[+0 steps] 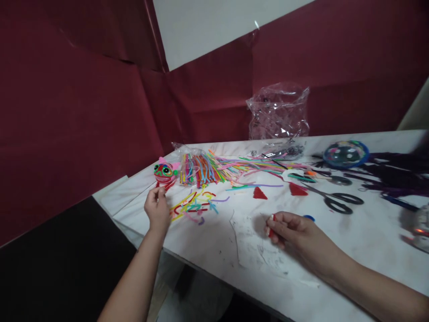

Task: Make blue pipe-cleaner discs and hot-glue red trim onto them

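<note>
My left hand [157, 208] is closed at the far left of the table, its fingers pinched on the red lower part of a pipe-cleaner figure [165, 172]. The figure has a round, colourful face with black-and-green eyes and a pink top. My right hand [293, 228] pinches a small red piece [272, 226] with white at its edge, held above a marked white sheet [250, 250]. Two red triangular pieces [259, 193] lie beyond this hand. Grey-black scissors [335, 199] rest to their right, their handles toward me.
Cut pipe-cleaner bits [196, 208] lie scattered between my hands. Behind them is a bag of many-coloured pipe cleaners [201, 170]. A clear plastic bag [278, 116] stands against the red wall covering. At right are a clear dome with a blue rim [346, 154] and dark purple strips [398, 172].
</note>
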`<state>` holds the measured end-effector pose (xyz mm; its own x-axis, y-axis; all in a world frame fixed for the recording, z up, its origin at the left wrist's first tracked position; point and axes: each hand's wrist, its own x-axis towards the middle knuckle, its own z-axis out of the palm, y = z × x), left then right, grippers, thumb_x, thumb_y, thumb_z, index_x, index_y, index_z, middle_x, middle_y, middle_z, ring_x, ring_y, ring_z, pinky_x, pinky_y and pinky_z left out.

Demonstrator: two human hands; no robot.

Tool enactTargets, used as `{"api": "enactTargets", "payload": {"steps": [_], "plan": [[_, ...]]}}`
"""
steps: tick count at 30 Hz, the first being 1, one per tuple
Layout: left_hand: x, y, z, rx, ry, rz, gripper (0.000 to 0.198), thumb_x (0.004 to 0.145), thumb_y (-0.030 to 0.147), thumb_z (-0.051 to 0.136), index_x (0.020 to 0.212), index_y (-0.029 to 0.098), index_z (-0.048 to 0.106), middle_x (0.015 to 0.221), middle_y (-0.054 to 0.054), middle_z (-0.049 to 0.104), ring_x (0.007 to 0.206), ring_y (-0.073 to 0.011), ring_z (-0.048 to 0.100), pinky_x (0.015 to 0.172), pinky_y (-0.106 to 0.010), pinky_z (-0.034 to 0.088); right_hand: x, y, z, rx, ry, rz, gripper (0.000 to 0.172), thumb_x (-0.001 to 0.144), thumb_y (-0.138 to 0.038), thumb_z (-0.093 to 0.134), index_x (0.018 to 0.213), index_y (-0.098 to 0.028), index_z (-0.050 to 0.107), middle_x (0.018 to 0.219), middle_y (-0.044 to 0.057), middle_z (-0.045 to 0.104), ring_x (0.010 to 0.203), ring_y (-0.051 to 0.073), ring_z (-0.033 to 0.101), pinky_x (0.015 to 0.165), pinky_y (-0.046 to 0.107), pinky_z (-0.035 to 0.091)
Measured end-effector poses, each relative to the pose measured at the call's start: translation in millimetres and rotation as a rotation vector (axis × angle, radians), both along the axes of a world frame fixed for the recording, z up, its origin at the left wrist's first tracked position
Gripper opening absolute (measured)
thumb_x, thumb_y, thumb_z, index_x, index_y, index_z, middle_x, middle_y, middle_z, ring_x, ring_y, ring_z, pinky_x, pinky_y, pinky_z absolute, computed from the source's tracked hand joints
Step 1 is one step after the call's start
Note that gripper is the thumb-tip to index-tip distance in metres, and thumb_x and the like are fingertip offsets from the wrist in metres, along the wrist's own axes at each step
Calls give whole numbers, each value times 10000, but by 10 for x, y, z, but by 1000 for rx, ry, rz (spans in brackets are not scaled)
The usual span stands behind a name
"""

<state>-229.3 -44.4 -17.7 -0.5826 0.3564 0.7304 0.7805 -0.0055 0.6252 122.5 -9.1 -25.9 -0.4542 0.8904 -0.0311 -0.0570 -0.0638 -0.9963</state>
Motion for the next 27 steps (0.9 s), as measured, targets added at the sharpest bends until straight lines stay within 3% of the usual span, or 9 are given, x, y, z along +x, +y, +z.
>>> {"api": "enactTargets", "payload": {"steps": [4,10,13,18,22,27], "plan": [[133,-39,49,-44,54,-11,282,890,340,288,960,146,481,890,-51,574,857,-183,555,764,-302,466,8,-19,-86,168,-120,33,423,719,-596,587,618,-188,532,493,-53,434,449,91,333,444,245,234],[744,68,110,-482,336,-426,163,801,228,488,700,186,609,728,-3,635,729,-145,593,703,-252,477,6,-111,-118,346,-218,135,341,823,-479,511,631,-199,484,540,-63,378,495,98,322,455,232,259],[997,213,170,-689,503,-536,157,773,166,507,687,182,637,741,-30,657,773,-163,593,757,-277,460,7,-135,-72,402,-267,140,313,835,-419,500,612,-201,468,540,-58,377,509,103,329,463,230,271],[1277,468,217,-966,688,-493,104,756,100,553,789,95,651,874,-144,649,903,-238,587,846,-383,438,13,-131,-89,428,-288,135,307,830,-393,505,591,-206,456,538,-53,383,513,109,336,469,229,285],[1372,626,192,-1135,699,-413,232,859,247,537,1041,109,579,1060,-105,597,943,-208,581,816,-402,482,15,-121,-116,438,-303,129,314,812,-393,527,574,-206,442,529,-49,385,511,111,332,460,230,283],[1379,703,97,-1156,634,-392,315,866,298,533,1131,127,530,1128,-102,561,955,-204,580,800,-397,501,15,-91,-138,444,-318,135,327,818,-419,510,579,-206,446,549,-38,392,537,122,356,485,234,312]]}}
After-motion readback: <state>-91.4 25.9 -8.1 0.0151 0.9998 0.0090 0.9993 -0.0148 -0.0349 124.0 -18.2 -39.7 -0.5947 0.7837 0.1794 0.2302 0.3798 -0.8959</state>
